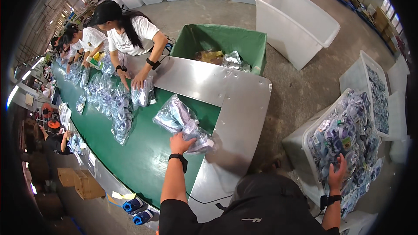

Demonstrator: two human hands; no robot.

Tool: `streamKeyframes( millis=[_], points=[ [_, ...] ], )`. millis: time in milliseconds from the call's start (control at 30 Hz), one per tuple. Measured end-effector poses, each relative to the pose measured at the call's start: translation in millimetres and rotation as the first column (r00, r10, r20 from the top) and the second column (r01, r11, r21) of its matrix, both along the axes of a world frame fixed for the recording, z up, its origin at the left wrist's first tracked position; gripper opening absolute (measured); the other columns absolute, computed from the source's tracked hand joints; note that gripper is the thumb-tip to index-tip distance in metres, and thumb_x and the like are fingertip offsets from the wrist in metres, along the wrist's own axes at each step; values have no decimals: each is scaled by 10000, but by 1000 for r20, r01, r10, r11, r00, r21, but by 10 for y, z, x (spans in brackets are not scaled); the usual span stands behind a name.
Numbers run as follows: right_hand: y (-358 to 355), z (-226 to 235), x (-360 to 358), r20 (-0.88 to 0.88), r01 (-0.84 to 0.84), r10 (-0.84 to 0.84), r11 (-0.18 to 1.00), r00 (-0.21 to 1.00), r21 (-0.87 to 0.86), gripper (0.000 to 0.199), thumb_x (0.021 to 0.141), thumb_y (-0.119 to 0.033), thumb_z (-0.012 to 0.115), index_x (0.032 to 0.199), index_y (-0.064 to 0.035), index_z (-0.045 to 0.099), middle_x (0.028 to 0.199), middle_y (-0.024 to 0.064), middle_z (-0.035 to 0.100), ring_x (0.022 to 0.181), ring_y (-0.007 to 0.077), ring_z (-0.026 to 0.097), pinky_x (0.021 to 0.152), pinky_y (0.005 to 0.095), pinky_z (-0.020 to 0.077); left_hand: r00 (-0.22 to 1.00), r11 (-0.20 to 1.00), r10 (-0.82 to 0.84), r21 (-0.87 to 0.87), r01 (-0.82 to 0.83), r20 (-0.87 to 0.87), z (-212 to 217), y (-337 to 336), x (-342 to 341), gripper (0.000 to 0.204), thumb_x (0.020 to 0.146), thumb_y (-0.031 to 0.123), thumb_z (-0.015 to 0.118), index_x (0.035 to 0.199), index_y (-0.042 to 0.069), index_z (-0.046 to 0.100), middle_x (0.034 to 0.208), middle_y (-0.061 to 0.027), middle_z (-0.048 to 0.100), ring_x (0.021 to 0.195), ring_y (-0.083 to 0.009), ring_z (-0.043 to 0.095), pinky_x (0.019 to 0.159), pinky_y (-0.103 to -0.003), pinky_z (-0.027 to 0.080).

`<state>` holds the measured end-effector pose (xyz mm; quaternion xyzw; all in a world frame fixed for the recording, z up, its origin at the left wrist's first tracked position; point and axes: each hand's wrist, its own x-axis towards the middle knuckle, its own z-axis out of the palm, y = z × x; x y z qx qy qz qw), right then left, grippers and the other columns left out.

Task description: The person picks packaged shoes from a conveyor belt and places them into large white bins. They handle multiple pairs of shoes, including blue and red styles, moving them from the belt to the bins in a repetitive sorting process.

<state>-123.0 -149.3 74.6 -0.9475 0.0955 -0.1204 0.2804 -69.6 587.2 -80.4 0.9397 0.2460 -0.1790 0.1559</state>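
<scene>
My left hand [180,143] grips the near end of a clear plastic bag of shoes [198,138] at the metal edge of the green conveyor belt [143,156]. Just beyond it, touching, lies another bag of pale blue and lilac shoes [174,114]. Off to the right, my right hand [336,172] is open, fingers apart and pointing up, by a heap of bagged shoes [348,135]. That heap fills a white bin [300,148] above its rim. Whether the right hand touches a bag I cannot tell. Dark bands circle both wrists.
Across the belt a person in a white shirt [133,39] handles a bag; more people work farther along. Several bagged shoes [109,98] cover the belt's far side. A green bin [217,39] and a tall white bin [296,26] stand beyond. Blue shoes [137,211] sit at the near-left edge.
</scene>
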Motion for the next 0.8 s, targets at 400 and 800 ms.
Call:
streamKeyframes(
  millis=[400,800],
  points=[
    [883,-39,793,-63,-446,450,892,891,75,493,825,-22,681,1309,1,590,1165,157,629,1096,302,635,936,396,500,739,788,594,-417,-453,319,-409,-170,-1414,925,601,380,987,1279,-90,568,1182,-234,636,1053,-358,644,903,-398,544],
    [1372,-27,1079,-105,-689,698,716,709,108,506,818,-36,720,1310,-34,601,1092,141,653,1029,284,661,869,377,523,365,265,923,-890,-370,123,-74,-1977,-2521,720,915,61,694,1530,77,321,1396,-176,430,1081,-218,582,815,-305,535]
  ],
)
